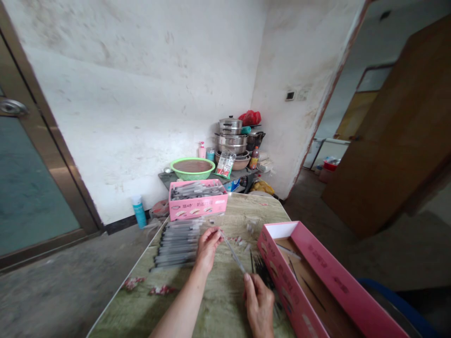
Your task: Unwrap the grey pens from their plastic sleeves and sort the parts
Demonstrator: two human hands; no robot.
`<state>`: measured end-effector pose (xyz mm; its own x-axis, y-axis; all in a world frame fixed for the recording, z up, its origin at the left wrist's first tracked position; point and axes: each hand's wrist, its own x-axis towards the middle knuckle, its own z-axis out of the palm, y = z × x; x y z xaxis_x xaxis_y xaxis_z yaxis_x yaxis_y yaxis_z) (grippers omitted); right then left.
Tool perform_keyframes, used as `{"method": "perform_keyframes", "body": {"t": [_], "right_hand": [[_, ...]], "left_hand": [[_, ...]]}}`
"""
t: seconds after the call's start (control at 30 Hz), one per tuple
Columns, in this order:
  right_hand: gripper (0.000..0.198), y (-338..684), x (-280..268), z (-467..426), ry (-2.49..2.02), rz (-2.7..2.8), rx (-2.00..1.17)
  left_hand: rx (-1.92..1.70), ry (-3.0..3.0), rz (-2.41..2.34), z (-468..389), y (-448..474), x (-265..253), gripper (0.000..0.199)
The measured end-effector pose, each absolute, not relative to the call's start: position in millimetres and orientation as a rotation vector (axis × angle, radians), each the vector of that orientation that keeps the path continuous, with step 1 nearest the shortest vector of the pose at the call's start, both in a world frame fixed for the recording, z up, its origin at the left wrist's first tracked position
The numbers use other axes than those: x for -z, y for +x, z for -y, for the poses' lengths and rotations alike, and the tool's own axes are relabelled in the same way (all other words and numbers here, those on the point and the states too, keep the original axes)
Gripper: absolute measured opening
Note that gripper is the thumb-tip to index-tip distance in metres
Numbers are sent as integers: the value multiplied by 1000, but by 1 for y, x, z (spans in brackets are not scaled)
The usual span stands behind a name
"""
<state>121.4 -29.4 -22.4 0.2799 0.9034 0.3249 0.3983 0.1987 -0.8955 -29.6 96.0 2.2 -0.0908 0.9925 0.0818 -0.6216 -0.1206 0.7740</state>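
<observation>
My left hand pinches the far end of a slim, translucent pen over the table. The pen's near end is in my right hand, whose fingers are closed around it. To the left of my left hand lies a row of similar pens, side by side. Beside my right hand is a bunch of thin black sticks that look like pen refills, partly hidden by the hand. Small pale bits lie farther back, too blurred to name.
A pink box full of pens stands at the table's far edge. On the right, a long open pink box holds a few loose sticks. Behind the table are a green basin and stacked steel pots.
</observation>
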Motion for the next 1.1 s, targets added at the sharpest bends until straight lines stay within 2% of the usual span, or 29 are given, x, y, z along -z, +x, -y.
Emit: {"method": "perform_keyframes", "body": {"t": [0.67, 1.1], "right_hand": [[41, 119, 20, 28, -1443, 1330, -468], [46, 115, 24, 24, -1455, 1407, -336]], "left_hand": [[-1472, 816, -779, -89, -24, -5, 37], [-1515, 860, -853, -89, -21, -7, 32]]}}
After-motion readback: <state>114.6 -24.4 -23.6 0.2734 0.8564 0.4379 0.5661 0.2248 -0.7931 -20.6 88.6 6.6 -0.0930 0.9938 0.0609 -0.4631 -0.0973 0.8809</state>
